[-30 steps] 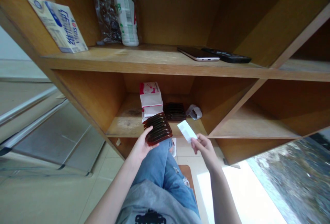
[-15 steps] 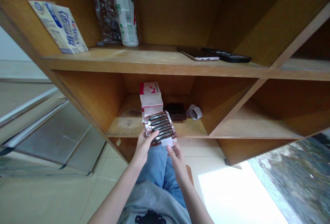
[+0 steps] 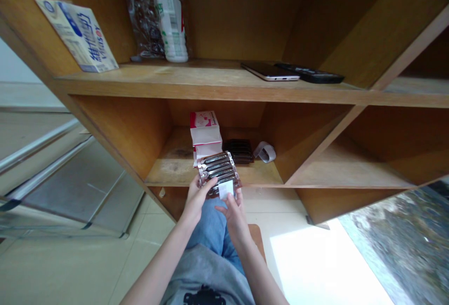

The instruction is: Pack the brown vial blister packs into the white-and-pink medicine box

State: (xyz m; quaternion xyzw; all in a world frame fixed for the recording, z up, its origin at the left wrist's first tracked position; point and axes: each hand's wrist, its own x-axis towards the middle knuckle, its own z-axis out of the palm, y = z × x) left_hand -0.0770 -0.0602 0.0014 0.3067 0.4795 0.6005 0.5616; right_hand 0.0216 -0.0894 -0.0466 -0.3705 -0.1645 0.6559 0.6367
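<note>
1. Since 1.0 s ago, the small white rectangular slip has been brought by the right hand from well apart onto the lower right corner of the flat dark brown plastic pack of slim tubes.
2. The pack has also been turned over: a shiny face with silvery edges is now shown, where a brown ribbed face was shown then.
3. It is judged from this that the 2 things are now being handled as 1.
4. The pack is held near the centre of the frame, in front of the lower shelf; it is pinched by the left hand, thumb on top.
5. The slip is pressed by the right thumb, with 1 of the fingers spread leftward below it; the others are partly hidden.
6. Counted: 2 hands, 1 slip and 1 held pack. The tubes cannot be counted surely.
7. On the lower shelf are seen 1 pink-and-white cardboard box, 1 pile of dark brown packs, number unclear, and 1 pale looped strip.
</note>
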